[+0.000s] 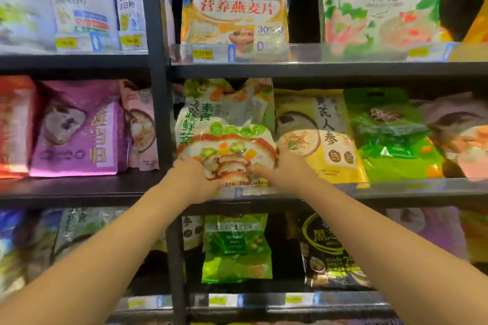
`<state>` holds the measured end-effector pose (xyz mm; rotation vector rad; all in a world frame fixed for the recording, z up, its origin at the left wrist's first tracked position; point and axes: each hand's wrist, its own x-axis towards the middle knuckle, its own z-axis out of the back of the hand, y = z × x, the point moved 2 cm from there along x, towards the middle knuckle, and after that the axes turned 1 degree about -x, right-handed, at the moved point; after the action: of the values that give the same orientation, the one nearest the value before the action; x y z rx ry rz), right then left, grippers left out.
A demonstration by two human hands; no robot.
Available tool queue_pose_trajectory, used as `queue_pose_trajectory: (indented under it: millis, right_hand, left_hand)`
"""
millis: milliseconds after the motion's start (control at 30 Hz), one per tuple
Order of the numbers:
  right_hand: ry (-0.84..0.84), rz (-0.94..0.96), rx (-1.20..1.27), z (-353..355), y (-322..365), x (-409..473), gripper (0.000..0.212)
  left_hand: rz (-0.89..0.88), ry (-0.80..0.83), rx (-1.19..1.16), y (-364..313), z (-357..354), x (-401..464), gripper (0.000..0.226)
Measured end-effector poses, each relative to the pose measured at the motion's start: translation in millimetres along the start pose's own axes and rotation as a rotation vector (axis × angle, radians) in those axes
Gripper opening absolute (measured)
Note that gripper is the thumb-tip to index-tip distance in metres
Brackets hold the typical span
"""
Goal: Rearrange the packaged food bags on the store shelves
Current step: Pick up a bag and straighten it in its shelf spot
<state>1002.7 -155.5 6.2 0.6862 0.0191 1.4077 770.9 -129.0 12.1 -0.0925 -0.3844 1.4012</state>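
Both bare arms reached up and forward from the lower corners of the view, converging on the middle shelf (396, 187). The left hand (194, 179) gripped the lower left corner of the white-and-green vegetable bag (224, 134), its fingers curled round the bag's edge near the printed bowl. The right hand (285, 169) held the lower right corner — thumb lying across the front of the bag, the other fingers hidden behind it, so how far they wrapped could not be told.

The bag stood upright at the left end of the right-hand bay, its bottom at the shelf's front lip and its top crumpled just under the shelf above (317, 70). On its left it sat close to the dark upright post (158, 113); on its right it touched, and slightly overlapped, the yellow ginseng bag (322, 134). Beyond that stood a green bag (390, 134), packed tight against the yellow one — little free room sideways along this row.

Across the post, a purple bag (79, 126) stood in the neighbouring bay. Below, a small green bag (236, 248) stood with dark gaps on both sides, and a black bag (327, 250) stood to its right. Above, a blue oatmeal bag (235, 0) stood with dark space on each side.
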Motion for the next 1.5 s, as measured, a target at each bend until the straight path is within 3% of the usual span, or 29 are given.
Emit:
queue_pose_trajectory:
  millis: [67, 167, 400, 667, 833, 933, 1000, 1133, 1300, 1433, 1500]
  right_hand:
    - [0.042, 0.0, 0.017, -2, -6, 3, 0.105]
    - [0.087, 0.024, 0.079, -6, -10, 10, 0.063]
    - [0.112, 0.008, 0.201, -11, -21, 19, 0.039]
    - [0.169, -0.138, 0.307, 1, -29, 26, 0.067]
    - [0.244, -0.151, 0.333, -3, -22, 33, 0.077]
    - [0.264, -0.164, 0.358, -10, -18, 34, 0.113]
    - [0.233, -0.175, 0.359, -12, -18, 37, 0.122]
    - [0.232, -0.157, 0.335, -12, -21, 40, 0.115]
    - [0.254, -0.126, 0.316, -17, -18, 38, 0.123]
    - [0.239, -0.077, 0.335, -21, -19, 36, 0.073]
    - [0.215, -0.057, 0.372, -23, -20, 34, 0.059]
  left_hand:
    - [0.04, -0.041, 0.002, -4, -1, 0, 0.117]
    - [0.067, -0.091, 0.014, -7, -6, 2, 0.112]
    - [-0.059, -0.239, 0.054, -15, -25, 17, 0.103]
    - [-0.11, -0.171, -0.299, -8, -28, 27, 0.1]
    - [-0.024, -0.05, -0.603, 6, -17, 36, 0.143]
    - [0.019, 0.053, -0.587, 5, -17, 44, 0.141]
    - [0.052, 0.099, -0.596, 5, -16, 51, 0.141]
    - [0.072, 0.188, -0.634, 9, -16, 67, 0.146]
    - [0.052, 0.22, -0.638, 11, -19, 77, 0.143]
    - [-0.008, 0.2, -0.605, 14, -24, 78, 0.128]
    - [-0.024, 0.159, -0.574, 15, -27, 74, 0.125]
